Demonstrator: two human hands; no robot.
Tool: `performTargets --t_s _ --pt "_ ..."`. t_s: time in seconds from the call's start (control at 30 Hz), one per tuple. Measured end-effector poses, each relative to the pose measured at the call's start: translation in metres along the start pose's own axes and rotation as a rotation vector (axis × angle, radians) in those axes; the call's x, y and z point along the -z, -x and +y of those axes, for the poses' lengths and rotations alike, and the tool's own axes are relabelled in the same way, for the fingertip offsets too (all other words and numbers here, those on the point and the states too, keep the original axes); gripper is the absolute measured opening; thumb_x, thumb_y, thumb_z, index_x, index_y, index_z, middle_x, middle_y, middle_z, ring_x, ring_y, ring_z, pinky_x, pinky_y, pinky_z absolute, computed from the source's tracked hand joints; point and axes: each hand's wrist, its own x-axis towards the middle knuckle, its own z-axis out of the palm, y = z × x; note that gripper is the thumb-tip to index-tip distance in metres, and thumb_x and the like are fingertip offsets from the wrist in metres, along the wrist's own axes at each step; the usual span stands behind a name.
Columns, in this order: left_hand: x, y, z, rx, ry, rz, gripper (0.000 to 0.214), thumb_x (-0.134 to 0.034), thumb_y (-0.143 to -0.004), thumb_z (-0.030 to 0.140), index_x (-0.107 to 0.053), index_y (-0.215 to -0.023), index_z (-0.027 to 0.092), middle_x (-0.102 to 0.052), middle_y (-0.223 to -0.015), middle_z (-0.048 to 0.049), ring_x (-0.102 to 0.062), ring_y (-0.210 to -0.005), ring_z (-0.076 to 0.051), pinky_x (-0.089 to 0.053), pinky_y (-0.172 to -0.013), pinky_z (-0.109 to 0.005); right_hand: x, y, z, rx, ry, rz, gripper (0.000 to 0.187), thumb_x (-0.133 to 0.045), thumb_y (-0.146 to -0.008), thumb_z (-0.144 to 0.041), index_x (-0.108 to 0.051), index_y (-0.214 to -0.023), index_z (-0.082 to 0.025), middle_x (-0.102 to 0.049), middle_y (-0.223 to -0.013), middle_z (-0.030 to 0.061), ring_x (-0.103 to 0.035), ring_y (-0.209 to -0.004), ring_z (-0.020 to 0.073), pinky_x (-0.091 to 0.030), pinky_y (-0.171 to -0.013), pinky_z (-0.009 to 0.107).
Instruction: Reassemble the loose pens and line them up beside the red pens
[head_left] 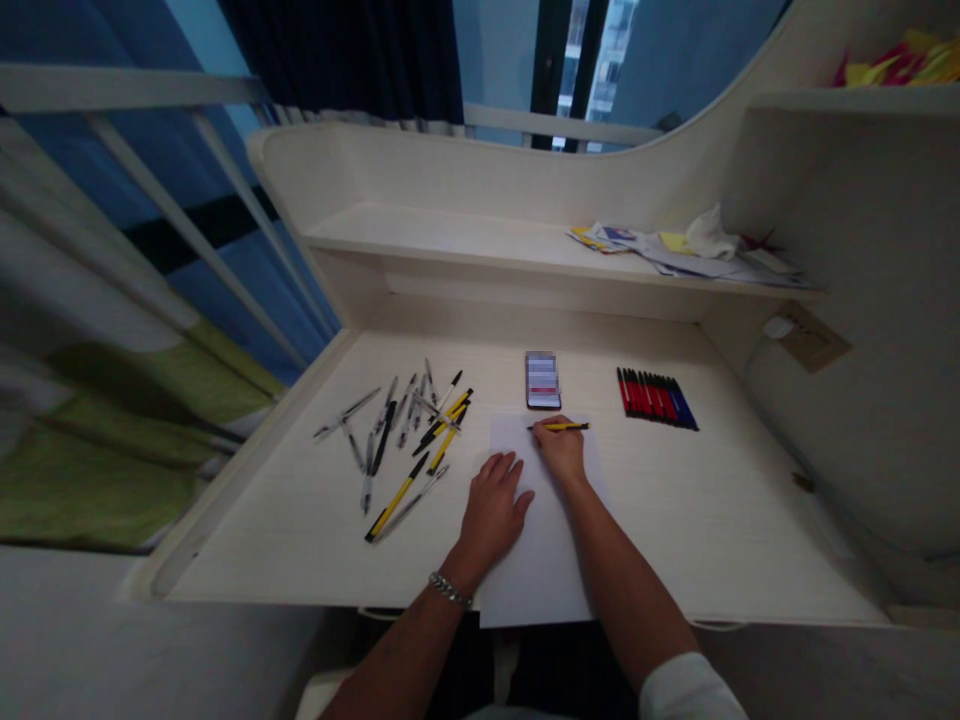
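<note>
My right hand [561,450] is closed around a yellow pen [559,427], its tip resting on the upper part of a white sheet of paper [544,560]. The pen lies nearly level, pointing left. My left hand [495,505] lies flat on the sheet's left edge with fingers stretched out, pressing the paper down. A bracelet sits on that wrist. A phone [543,380] lies just beyond the sheet's top edge.
A scattered heap of several pens [409,435], yellow, black and clear, lies left of the sheet on the white desk [720,500]. A neat row of red, black and blue pens [656,397] lies to the right. Papers [690,250] rest on the shelf above.
</note>
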Motion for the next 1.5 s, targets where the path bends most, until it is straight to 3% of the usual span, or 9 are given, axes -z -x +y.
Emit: performTargets --t_s 0.23,0.4,0.5,0.63,0.77,0.9,1.1,1.27,1.5 --pt "0.001 0.001 0.0 0.007 -0.017 -0.011 0.044 -0.05 -0.088 0.032 -0.05 -0.129 0.016 -0.046 -0.141 -0.0113 -0.033 -0.133 -0.029 -0.028 -0.108 -0.046 0.0 -0.005 0.001 -0.125 -0.136 0.002 0.025 -0.069 -0.063 -0.041 -0.063 -0.071 -0.018 -0.061 -0.054 -0.0015 -0.054 -0.048 0.0135 -0.04 -0.046 0.024" --pt "0.0 0.0 0.0 0.01 -0.03 -0.011 0.044 -0.052 -0.087 0.032 -0.051 -0.129 0.016 -0.046 -0.141 -0.0107 -0.034 -0.133 -0.028 -0.028 -0.108 -0.044 0.01 -0.013 -0.002 -0.312 -0.529 0.031 0.047 -0.054 -0.075 -0.063 -0.06 -0.066 -0.017 -0.064 -0.061 0.0034 -0.058 -0.053 0.0137 -0.042 -0.046 0.024" --pt "0.0 -0.001 0.0 0.01 -0.031 -0.009 0.044 -0.052 -0.087 0.032 -0.052 -0.128 0.016 -0.047 -0.14 -0.0107 -0.034 -0.132 -0.028 -0.028 -0.108 -0.044 0.021 -0.011 -0.008 -0.277 -0.781 0.063 0.04 -0.062 -0.076 -0.055 -0.057 -0.062 -0.018 -0.066 -0.071 0.0051 -0.061 -0.064 0.0135 -0.047 -0.054 0.024" --pt "0.0 -0.001 0.0 0.017 -0.025 -0.006 0.045 -0.054 -0.086 0.032 -0.053 -0.128 0.016 -0.048 -0.139 -0.0109 -0.034 -0.132 -0.029 -0.028 -0.108 -0.044 0.042 -0.003 -0.02 -0.256 -1.051 -0.022 0.029 -0.072 -0.072 -0.045 -0.058 -0.079 -0.02 -0.056 -0.061 -0.0048 -0.045 -0.045 0.0053 -0.034 -0.039 0.017" --pt "-0.001 -0.002 -0.001 0.03 -0.001 -0.012 0.044 -0.055 -0.086 0.031 -0.054 -0.127 0.016 -0.047 -0.14 -0.0108 -0.034 -0.132 -0.029 -0.027 -0.108 -0.044 0.066 0.004 -0.029 -0.375 -1.219 -0.16 0.05 -0.052 -0.074 -0.069 -0.047 -0.063 -0.021 -0.034 -0.047 -0.0082 -0.029 -0.037 0.006 -0.023 -0.033 0.018" --pt "-0.001 -0.003 -0.001 0.041 0.013 -0.017 0.044 -0.056 -0.085 0.03 -0.054 -0.127 0.017 -0.047 -0.14 -0.0109 -0.033 -0.133 -0.028 -0.027 -0.108 -0.045 0.076 0.007 -0.028 -0.431 -1.271 -0.197 0.056 -0.042 -0.074 -0.073 -0.037 -0.054 -0.021 -0.03 -0.045 -0.0069 -0.028 -0.038 0.0077 -0.023 -0.034 0.02" --pt "-0.002 -0.002 -0.001 0.036 0.017 0.001 0.044 -0.056 -0.085 0.03 -0.055 -0.127 0.016 -0.048 -0.14 -0.0112 -0.033 -0.133 -0.028 -0.027 -0.108 -0.045 0.074 0.007 -0.018 -0.494 -1.343 -0.257 0.046 -0.043 -0.077 -0.061 -0.04 -0.055 -0.021 -0.029 -0.045 -0.0072 -0.027 -0.037 0.0079 -0.024 -0.036 0.02" --pt "-0.002 -0.002 -0.001 0.031 0.013 0.003 0.044 -0.056 -0.085 0.031 -0.054 -0.127 0.017 -0.048 -0.14 -0.011 -0.034 -0.133 -0.027 -0.027 -0.108 -0.045 0.074 0.007 -0.02 -0.488 -1.303 -0.288 0.049 -0.047 -0.075 -0.067 -0.045 -0.06 -0.021 -0.034 -0.046 -0.0072 -0.03 -0.038 0.0074 -0.025 -0.036 0.019" --pt "0.0 -0.005 -0.001 0.01 0.002 -0.002 0.042 -0.058 -0.084 0.03 -0.058 -0.123 0.015 -0.051 -0.136 -0.0126 -0.037 -0.131 -0.028 -0.029 -0.109 -0.045 0.063 0.007 -0.025 -0.413 -1.015 -0.009 0.05 -0.044 -0.083 -0.064 -0.055 -0.065 -0.019 -0.055 -0.054 -0.0004 -0.049 -0.044 0.0096 -0.036 -0.039 0.021"
